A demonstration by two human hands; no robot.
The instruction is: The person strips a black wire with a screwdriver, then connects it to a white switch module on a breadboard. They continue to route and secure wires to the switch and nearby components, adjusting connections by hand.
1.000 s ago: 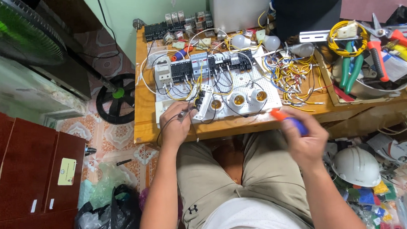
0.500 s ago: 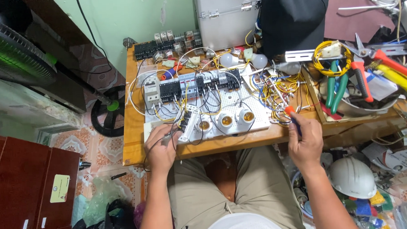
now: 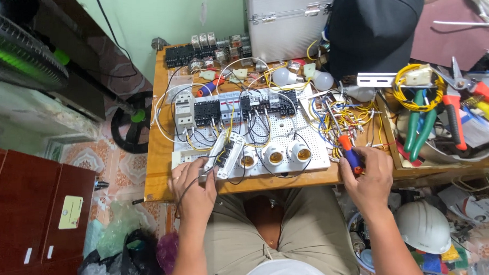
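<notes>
Where the wooden table point(image 3: 159, 173) fills the centre of the frame, a white perforated board point(image 3: 288, 136) lies on it, carrying a row of breakers and contactors point(image 3: 238, 106) along its upper edge and three lamp sockets point(image 3: 272, 157) along its lower edge. At upper centre stands a silver case point(image 3: 289, 22), with a dark cap point(image 3: 376, 30) to its right. A tray of pliers and cutters point(image 3: 444, 114) occupies the right of the frame; a white helmet point(image 3: 423, 226) lies at lower right. Two bulbs point(image 3: 302, 78) rest above the board.

The left hand point(image 3: 194, 182), at lower centre-left, closes its fingers on a black wire point(image 3: 202, 171) beside the white switch block point(image 3: 223, 154) at the board's lower left edge. The right hand point(image 3: 367, 174), at lower centre-right, is wrapped around an orange-and-blue screwdriver point(image 3: 345, 145), its shaft pointing up toward a tangle of loose coloured wires point(image 3: 347, 117).

Judged from this layout, mounting appears complete and many black leads already run from the devices to the sockets; the loose wire bundle and the lead in the left hand suggest that connections remain to be made.

Terminal screws are too small to read, the screwdriver tip is lost among the wires, and the right edge of the tray is cut off
</notes>
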